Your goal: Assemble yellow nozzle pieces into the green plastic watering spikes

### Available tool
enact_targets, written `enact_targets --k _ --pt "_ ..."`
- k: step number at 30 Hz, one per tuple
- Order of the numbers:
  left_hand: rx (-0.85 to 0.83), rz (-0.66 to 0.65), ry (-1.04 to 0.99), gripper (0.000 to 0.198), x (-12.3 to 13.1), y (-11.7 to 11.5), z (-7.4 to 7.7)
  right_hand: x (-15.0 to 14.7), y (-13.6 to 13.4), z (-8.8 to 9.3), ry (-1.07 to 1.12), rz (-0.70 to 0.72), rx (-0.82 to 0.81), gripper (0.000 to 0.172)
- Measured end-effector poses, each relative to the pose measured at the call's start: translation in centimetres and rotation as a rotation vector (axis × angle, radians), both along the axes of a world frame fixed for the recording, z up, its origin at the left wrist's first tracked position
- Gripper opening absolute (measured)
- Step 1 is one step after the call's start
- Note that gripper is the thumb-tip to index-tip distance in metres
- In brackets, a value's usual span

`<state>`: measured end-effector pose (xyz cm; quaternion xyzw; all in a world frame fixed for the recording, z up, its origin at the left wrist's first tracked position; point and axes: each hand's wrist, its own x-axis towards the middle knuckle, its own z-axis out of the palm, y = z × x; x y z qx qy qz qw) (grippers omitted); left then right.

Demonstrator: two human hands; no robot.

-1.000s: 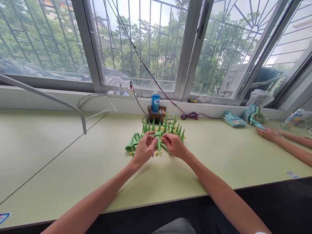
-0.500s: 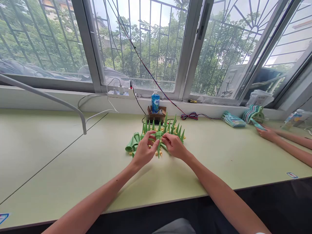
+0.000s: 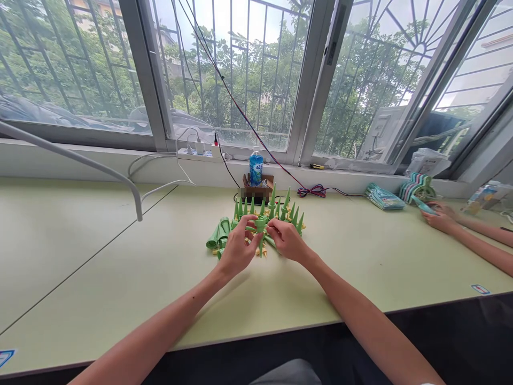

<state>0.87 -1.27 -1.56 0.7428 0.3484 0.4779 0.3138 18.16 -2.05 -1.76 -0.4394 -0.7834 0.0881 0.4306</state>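
Observation:
A green plastic spike, with a wide ribbed collar at the top and its point down, is gripped in my left hand between thumb and fingers. My right hand is closed in a pinch against the right side of the collar; what its fingertips hold, if anything, is too small to make out. Behind both hands, several green spikes stand point up. To the left lie green cone-shaped pieces. Small yellow parts are scattered beneath and among the green pieces, partly hidden by my hands.
At the back, a blue bottle stands by an open cardboard box. A coiled cable and packaged teal items lie farther right. Another person's hands hold a light blue item at the right. A grey tube arches over the left.
The held spike has turned slightly, so its collar faces upward more. Both my hands stay nearly in place. The other person's far hand has shifted near the light blue item.

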Motion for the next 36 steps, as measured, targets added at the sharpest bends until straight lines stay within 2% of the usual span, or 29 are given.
enact_targets --k 23,31,36 --pt "0.212 0.09 0.104 0.022 -0.05 0.37 -0.57 -0.13 -0.22 0.22 -0.001 0.027 -0.023 0.025" --pt "0.223 0.095 0.108 0.021 -0.04 0.37 -0.66 -0.14 -0.19 0.11 0.003 0.031 -0.028 0.025" --pt "0.197 0.065 0.071 0.028 0.09 -0.1 -0.36 -0.17 -0.29 0.19 0.031 0.034 -0.017 0.025"
